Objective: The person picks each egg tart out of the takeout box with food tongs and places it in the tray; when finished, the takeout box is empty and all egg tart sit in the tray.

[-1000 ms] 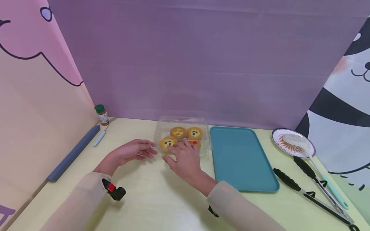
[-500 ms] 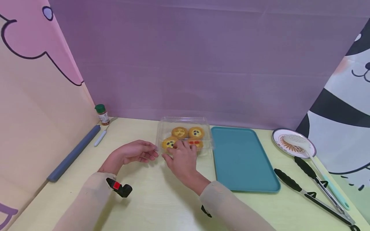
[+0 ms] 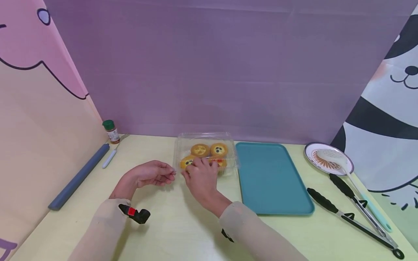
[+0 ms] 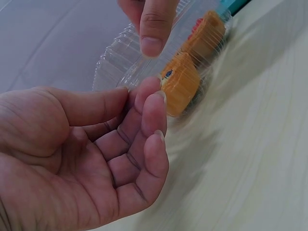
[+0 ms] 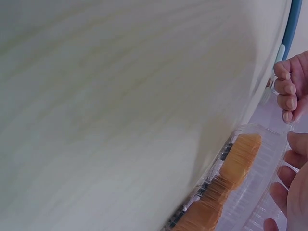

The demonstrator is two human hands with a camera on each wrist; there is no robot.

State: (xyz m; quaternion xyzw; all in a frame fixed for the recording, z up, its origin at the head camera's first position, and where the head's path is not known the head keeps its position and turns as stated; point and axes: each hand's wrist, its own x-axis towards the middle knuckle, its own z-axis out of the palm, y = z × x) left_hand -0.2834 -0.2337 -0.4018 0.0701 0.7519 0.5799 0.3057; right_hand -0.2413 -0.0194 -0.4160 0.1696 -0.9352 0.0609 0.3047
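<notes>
A clear plastic clamshell box (image 3: 230,168) holds several fruit-topped tarts (image 3: 218,149), with dark berries and red pieces showing on some. My left hand (image 3: 153,174) pinches the box's front left corner between thumb and index fingertip, its other fingers curled beneath. Above the front of the lid is my right hand (image 3: 201,181), palm down, fingers bent forward over it and partly hiding the front tarts. In the left wrist view the right thumb (image 4: 155,33) points down close over the lid, near the left fingertips. The right wrist view shows the right fingers (image 5: 285,175) apart alongside the box.
A teal tray (image 3: 274,181) lies right of the box. Farther right are a patterned plate (image 3: 311,154), a slotted skimmer (image 3: 369,203) and black-handled tongs (image 3: 346,215). At left stand a green-capped jar (image 3: 111,131), a blue bar (image 3: 78,177) and a light-handled tool (image 3: 109,158).
My right hand has shifted left along the lid toward the left hand, its fingers drawing closer together. The left fingers have curled in more at the corner. The box stays in place.
</notes>
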